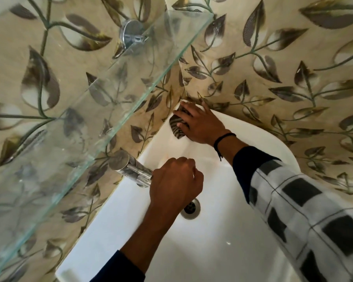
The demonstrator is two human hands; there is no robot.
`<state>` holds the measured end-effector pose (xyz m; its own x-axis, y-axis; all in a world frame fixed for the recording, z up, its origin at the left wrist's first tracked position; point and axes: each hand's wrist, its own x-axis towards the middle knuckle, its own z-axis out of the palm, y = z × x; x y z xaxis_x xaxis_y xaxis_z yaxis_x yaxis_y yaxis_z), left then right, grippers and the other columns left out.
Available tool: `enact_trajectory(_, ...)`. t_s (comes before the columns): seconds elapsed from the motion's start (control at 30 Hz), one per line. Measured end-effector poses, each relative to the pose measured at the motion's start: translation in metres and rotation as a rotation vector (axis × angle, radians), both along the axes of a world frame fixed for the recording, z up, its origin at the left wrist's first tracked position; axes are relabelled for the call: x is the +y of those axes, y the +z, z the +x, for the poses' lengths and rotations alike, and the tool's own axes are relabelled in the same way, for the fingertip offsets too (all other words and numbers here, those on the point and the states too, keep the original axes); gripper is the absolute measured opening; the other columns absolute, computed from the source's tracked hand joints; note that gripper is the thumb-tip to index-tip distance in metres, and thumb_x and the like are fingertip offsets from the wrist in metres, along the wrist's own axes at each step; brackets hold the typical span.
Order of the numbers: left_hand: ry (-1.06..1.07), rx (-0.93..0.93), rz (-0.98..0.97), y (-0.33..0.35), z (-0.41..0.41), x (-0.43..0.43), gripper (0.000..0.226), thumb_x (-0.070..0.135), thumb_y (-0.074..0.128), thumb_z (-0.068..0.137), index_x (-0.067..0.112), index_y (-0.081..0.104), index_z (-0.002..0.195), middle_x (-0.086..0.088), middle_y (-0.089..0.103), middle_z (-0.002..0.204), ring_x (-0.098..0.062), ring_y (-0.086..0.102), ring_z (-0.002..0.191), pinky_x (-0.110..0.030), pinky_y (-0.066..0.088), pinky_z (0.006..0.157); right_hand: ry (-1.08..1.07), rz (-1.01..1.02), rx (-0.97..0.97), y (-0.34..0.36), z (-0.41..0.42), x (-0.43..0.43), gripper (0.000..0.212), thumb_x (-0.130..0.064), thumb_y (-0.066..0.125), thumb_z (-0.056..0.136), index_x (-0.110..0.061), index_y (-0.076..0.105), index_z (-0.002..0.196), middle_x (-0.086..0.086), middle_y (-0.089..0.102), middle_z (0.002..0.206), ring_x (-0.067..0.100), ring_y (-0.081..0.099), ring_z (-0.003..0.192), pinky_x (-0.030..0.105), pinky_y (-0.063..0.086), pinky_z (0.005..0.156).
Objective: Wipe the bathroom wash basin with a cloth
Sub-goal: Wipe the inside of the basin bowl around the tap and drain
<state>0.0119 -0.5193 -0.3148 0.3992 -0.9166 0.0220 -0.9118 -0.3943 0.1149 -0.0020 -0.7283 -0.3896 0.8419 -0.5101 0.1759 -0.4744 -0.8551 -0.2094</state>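
Two hands in view, both over the white wash basin (212,251). Right hand (202,125) lies flat, fingers straight and spread, pressing the striped cloth (176,127) onto the basin's far corner, just where the rim meets the leaf-pattern wall (273,78). Cloth is bunched small, mostly under the palm and fingers, with only its 9 o'clock side showing. Left hand (175,180) is curled into a fist round the outer end of the chrome tap (128,165); the spout tip is hidden under it, so I can't tell whether water runs.

Key relation: cloth sits at 12 o'clock from the drain (192,210), at the far end of the bowl. Basin's long axis runs roughly 1 o'clock to 7 o'clock, so almost all of the bowl and rim lies toward 6 to 7 o'clock from the cloth, back toward the person. Right hand is the one on the cloth; left is nearer the drain but busy with the tap, and it sits between the cloth and the 9 o'clock rim.

Judgement: the next stroke is probably a pull toward 6 o'clock down the bowl wall, with the right forearm already lined up along that path. Glass shelf (80,98) overhangs at 10 o'clock, well apart from both hands.
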Motion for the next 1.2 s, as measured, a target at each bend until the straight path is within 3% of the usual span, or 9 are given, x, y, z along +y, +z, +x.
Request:
enact_trajectory(0.17, -0.087, -0.108, 0.003, -0.002, -0.001, 0.003, 0.029, 0.039, 0.045, 0.09, 0.023, 0.065, 0.077, 0.006, 0.06, 0.07, -0.013, 0.057, 0.065, -0.026, 0.043, 0.051, -0.022, 0.044, -0.018, 0.001, 0.0, 0.004, 0.053, -0.048, 0.035, 0.101, -0.032, 0.033, 0.151, 0.002, 0.019, 0.162, 0.018, 0.02, 0.149, 0.054, 0.005, 0.121)
enact_trajectory(0.33, -0.21, -0.071, 0.078, 0.006, 0.001, 0.006, 0.036, 0.046, 0.037, 0.1, 0.025, 0.067, 0.098, 0.008, 0.065, 0.092, -0.011, 0.059, 0.089, -0.028, 0.05, 0.065, 0.0, 0.109, -0.046, 0.001, 0.001, 0.001, 0.056, -0.058, 0.034, 0.098, -0.036, 0.033, 0.149, 0.0, 0.021, 0.162, 0.018, 0.019, 0.149, 0.053, 0.001, 0.122)
enact_trajectory(0.4, -0.295, 0.024, -0.03, 0.016, -0.001, 0.014, 0.029, 0.04, 0.047, 0.1, 0.022, 0.071, 0.101, 0.007, 0.068, 0.097, -0.013, 0.06, 0.097, -0.029, 0.051, 0.069, -0.002, 0.119, -0.058, 0.0, 0.0, -0.001, 0.058, -0.062, 0.033, 0.097, -0.036, 0.034, 0.149, 0.0, 0.02, 0.162, 0.018, 0.018, 0.149, 0.053, 0.0, 0.122)
enact_trajectory(0.47, -0.345, 0.071, -0.255, 0.022, -0.005, 0.032, 0.023, 0.035, 0.057, 0.098, 0.019, 0.073, 0.102, 0.005, 0.068, 0.103, -0.014, 0.06, 0.102, -0.026, 0.05, 0.076, -0.002, 0.135, -0.059, -0.001, 0.0, -0.002, 0.06, -0.065, 0.032, 0.095, -0.037, 0.033, 0.149, -0.001, 0.02, 0.162, 0.017, 0.018, 0.15, 0.052, -0.001, 0.122)
enact_trajectory(0.63, -0.27, 0.072, -0.519, -0.002, -0.001, 0.102, 0.017, 0.027, 0.065, 0.094, 0.013, 0.075, 0.096, 0.001, 0.069, 0.105, -0.015, 0.062, 0.101, -0.026, 0.049, 0.086, -0.003, 0.116, -0.084, -0.004, 0.002, -0.001, 0.062, -0.066, 0.035, 0.093, -0.037, 0.036, 0.147, 0.0, 0.023, 0.161, 0.016, 0.019, 0.149, 0.054, 0.002, 0.122)
enact_trajectory(0.73, -0.178, 0.056, -0.454, -0.023, 0.019, 0.135, 0.019, 0.031, 0.063, 0.095, 0.016, 0.075, 0.095, 0.003, 0.069, 0.102, -0.015, 0.064, 0.097, -0.03, 0.052, 0.082, -0.003, 0.106, -0.09, -0.005, 0.001, -0.002, 0.061, -0.066, 0.035, 0.094, -0.036, 0.036, 0.148, 0.0, 0.024, 0.161, 0.017, 0.019, 0.149, 0.054, 0.002, 0.121)
enact_trajectory(0.83, -0.102, 0.043, -0.283, -0.038, 0.047, 0.147, 0.028, 0.041, 0.056, 0.095, 0.021, 0.072, 0.107, 0.006, 0.066, 0.11, -0.014, 0.061, 0.105, -0.024, 0.048, 0.091, -0.004, 0.086, -0.101, -0.006, 0.001, -0.001, 0.061, -0.066, 0.036, 0.094, -0.036, 0.037, 0.147, 0.001, 0.026, 0.16, 0.018, 0.02, 0.149, 0.055, 0.004, 0.121)
enact_trajectory(1.0, -0.291, 0.002, -0.197, -0.058, 0.082, 0.141, 0.031, 0.037, 0.06, 0.095, 0.018, 0.069, 0.118, 0.0, 0.063, 0.121, -0.022, 0.061, 0.111, -0.034, 0.049, 0.094, -0.009, 0.073, -0.091, -0.007, 0.002, -0.002, 0.061, -0.065, 0.036, 0.093, -0.035, 0.037, 0.147, 0.001, 0.027, 0.159, 0.019, 0.022, 0.148, 0.056, 0.006, 0.121)
enact_trajectory(1.2, -0.408, -0.083, -0.217, -0.07, 0.087, 0.129, 0.03, 0.028, 0.061, 0.092, 0.022, 0.065, 0.121, 0.001, 0.064, 0.126, -0.023, 0.058, 0.115, -0.032, 0.043, 0.096, -0.053, 0.071, -0.096, -0.006, 0.005, 0.002, 0.059, -0.064, 0.037, 0.093, -0.036, 0.039, 0.145, -0.002, 0.029, 0.157, 0.017, 0.024, 0.147, 0.057, 0.005, 0.121)
